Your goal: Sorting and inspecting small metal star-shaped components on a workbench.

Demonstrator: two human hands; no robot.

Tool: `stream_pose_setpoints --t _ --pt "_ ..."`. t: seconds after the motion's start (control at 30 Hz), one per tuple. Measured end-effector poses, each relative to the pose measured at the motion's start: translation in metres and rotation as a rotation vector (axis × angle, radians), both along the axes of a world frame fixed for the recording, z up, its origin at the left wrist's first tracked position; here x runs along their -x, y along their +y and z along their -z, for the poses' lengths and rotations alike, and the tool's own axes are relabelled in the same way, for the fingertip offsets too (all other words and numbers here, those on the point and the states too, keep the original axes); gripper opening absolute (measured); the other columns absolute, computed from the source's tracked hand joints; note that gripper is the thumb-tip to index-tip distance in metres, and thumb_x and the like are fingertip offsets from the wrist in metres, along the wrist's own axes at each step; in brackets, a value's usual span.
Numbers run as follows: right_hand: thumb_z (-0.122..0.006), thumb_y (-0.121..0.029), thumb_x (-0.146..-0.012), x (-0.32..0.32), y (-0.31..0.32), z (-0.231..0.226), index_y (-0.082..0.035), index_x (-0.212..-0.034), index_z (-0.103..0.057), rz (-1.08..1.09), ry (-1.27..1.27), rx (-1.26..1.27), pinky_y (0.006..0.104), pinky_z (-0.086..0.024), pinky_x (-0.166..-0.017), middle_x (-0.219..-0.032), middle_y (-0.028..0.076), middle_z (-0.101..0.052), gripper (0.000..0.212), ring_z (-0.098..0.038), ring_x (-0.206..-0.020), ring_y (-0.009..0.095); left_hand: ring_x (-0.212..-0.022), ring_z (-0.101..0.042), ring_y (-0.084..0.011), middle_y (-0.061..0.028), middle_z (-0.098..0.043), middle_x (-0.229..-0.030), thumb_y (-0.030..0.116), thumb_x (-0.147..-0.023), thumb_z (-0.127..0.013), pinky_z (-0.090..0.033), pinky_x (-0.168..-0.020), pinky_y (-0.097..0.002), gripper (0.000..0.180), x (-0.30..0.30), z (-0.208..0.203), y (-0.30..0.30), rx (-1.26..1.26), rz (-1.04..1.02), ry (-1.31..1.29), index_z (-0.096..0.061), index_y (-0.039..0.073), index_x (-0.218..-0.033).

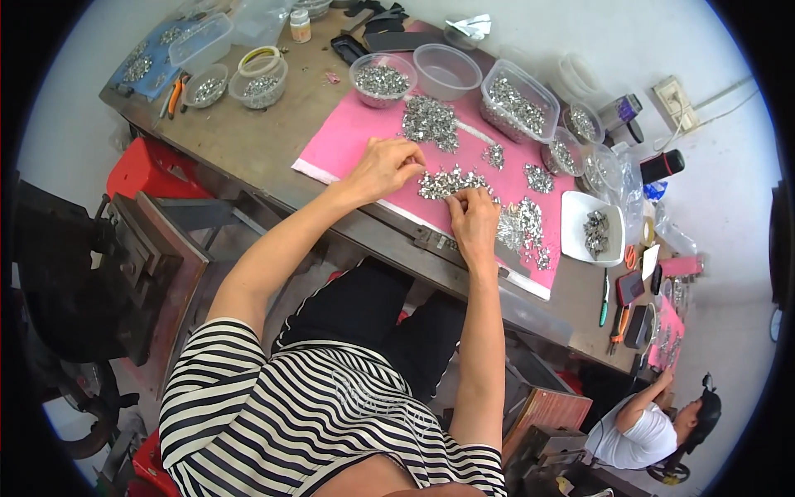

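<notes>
A pink mat (339, 149) lies on the bench, with small shiny silver metal pieces heaped on it. My left hand (383, 170) hovers at the left end of the nearest heap (447, 182), its fingers curled and the tips pinched together. Whatever they may hold is too small to make out. My right hand (476, 219) rests at the near right side of that same heap, fingers bent down and drawn together at the pieces. Its fingertips partly cover what they touch. A larger heap (431, 123) lies behind, and scattered pieces (530, 228) lie to the right.
Clear plastic tubs (381, 79) of pieces line the mat's far side, beside an empty tub (447, 73). A white square dish (592, 228) stands to the right. Orange-handled pliers (175, 95) lie far left. A co-worker in a white shirt (633, 435) sits farther along the bench.
</notes>
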State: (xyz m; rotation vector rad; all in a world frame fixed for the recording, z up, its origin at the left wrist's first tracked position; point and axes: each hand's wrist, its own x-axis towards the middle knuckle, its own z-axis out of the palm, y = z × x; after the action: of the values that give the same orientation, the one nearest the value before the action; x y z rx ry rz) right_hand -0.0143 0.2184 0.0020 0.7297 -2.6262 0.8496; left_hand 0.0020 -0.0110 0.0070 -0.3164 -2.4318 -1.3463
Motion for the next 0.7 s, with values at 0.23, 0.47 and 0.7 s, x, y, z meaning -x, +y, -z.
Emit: stream_pose_setpoints --t 0.23,0.47,0.7 --pt "-0.073 -0.015 -0.086 -0.002 0.0 -0.016 -0.004 -0.085 -0.067 -0.021 -0.052 -0.115 0.0423 -0.038 -0.082 -0.084 0.011 -0.065 0.013 -0.063 -0.084 0.029 -0.093 -0.063 -0.023 -0.0036 -0.069 -0.089 0.023 -0.087 -0.072 -0.034 -0.086 -0.0441 0.011 -0.018 0.003 -0.007 0.306 -0.043 0.007 -0.072 0.013 -0.092" --pt "-0.071 -0.013 -0.088 -0.009 0.013 -0.019 -0.004 -0.087 -0.068 -0.086 -0.091 -0.053 0.0414 -0.038 -0.082 -0.085 0.01 -0.065 0.01 -0.063 -0.083 0.029 -0.094 -0.06 -0.0241 -0.0036 -0.065 -0.089 0.021 -0.087 -0.07 -0.033 -0.09 -0.0477 0.008 -0.013 0.013 0.008 0.401 -0.108 0.117 -0.073 0.016 -0.093" --pt "-0.073 -0.015 -0.088 -0.015 0.0 -0.018 -0.005 -0.088 -0.068 -0.016 -0.024 -0.054 0.0412 -0.038 -0.081 -0.086 0.01 -0.065 0.011 -0.062 -0.084 0.028 -0.09 -0.058 -0.0218 -0.0024 -0.06 -0.085 0.019 -0.086 -0.071 -0.033 -0.091 -0.0452 0.008 -0.012 0.019 0.006 0.413 -0.133 0.167 -0.071 0.015 -0.094"
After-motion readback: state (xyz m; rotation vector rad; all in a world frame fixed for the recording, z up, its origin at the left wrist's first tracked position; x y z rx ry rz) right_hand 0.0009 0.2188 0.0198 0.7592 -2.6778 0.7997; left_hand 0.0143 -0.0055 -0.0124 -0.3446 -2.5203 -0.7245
